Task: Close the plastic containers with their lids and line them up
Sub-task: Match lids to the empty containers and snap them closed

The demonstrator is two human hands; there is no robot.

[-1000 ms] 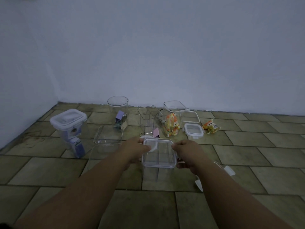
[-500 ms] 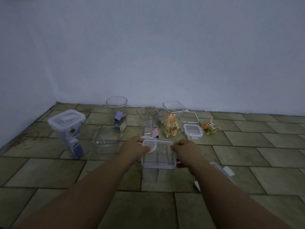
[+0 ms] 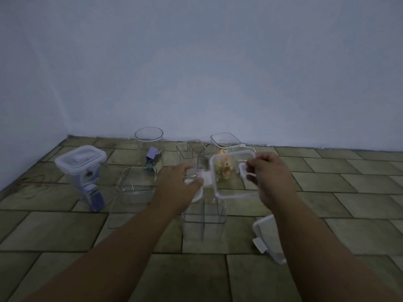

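Observation:
My right hand [image 3: 270, 177] grips a square clear lid with a white rim [image 3: 233, 192] by its right edge and holds it tilted in the air. Below it a tall square clear container [image 3: 204, 216] stands open on the tiled floor. My left hand [image 3: 181, 186] hovers at the lid's left white latch with fingers loosely curled; contact is too blurred to tell. A closed container with purple contents [image 3: 80, 162] stands at the left.
Open clear containers stand behind: a round jar [image 3: 149, 138], a low square tub [image 3: 135, 179], a tall square one [image 3: 192, 153] and one with orange packets [image 3: 225, 142]. Another clip lid [image 3: 268, 236] lies on the floor at the right. The wall is close behind.
The lid was lying on the tall container under both hands. My right hand has lifted it up and to the right, and my left hand has come off it.

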